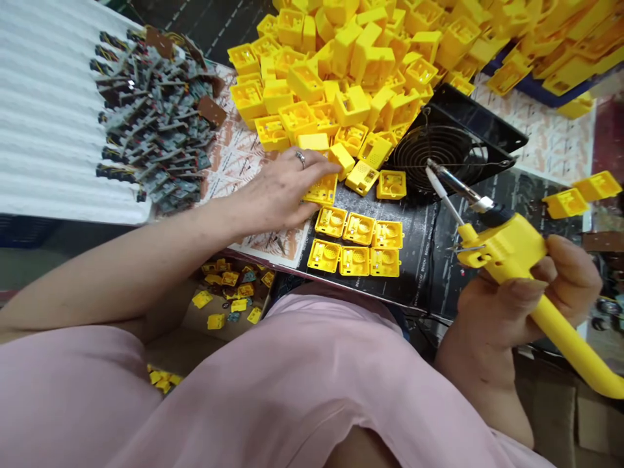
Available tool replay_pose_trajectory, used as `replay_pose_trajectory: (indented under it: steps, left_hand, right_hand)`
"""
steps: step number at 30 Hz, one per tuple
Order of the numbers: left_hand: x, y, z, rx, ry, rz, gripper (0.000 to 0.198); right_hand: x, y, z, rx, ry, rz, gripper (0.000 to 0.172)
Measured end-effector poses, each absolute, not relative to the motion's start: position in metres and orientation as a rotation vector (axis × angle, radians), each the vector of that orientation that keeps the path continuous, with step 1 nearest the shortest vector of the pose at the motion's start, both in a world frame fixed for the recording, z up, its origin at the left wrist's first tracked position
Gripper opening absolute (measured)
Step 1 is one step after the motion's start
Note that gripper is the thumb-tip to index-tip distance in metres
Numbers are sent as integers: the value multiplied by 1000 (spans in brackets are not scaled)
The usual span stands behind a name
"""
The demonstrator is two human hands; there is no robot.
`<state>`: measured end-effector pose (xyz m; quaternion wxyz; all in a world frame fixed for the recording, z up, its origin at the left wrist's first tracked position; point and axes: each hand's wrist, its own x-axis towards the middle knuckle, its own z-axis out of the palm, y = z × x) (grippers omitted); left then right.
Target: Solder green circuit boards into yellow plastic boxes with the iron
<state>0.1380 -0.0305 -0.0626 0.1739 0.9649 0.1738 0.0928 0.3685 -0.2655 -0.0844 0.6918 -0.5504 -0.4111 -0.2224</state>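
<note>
My right hand is wrapped round the yellow handle of a soldering gun. Its metal tip and a thin white-ended feed tube point up and left, in front of the black fan. At the near edge of the pile, my left hand, with a ring on one finger, grips a small open yellow plastic case between thumb and fingers. Just below it, several open yellow cases lie in two rows on the black mat, their hollow sides up. Another yellow case lies apart near the fan.
A big heap of yellow cases covers the back of the table. A black fan with a wire guard stands at its right. Grey circuit boards with wires are piled at left beside white foam. An open box below holds loose cases.
</note>
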Motion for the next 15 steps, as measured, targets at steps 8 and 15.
replay_pose_trajectory:
  steps: [8, 15]
  left_hand:
    - [160, -27, -79, 2881, 427, 417, 58]
    - [107, -26, -52, 2970, 727, 399, 37]
  right_hand:
    - [371, -275, -85, -1274, -866, -345, 39]
    - [379, -271, -89, -1254, -774, -398, 35]
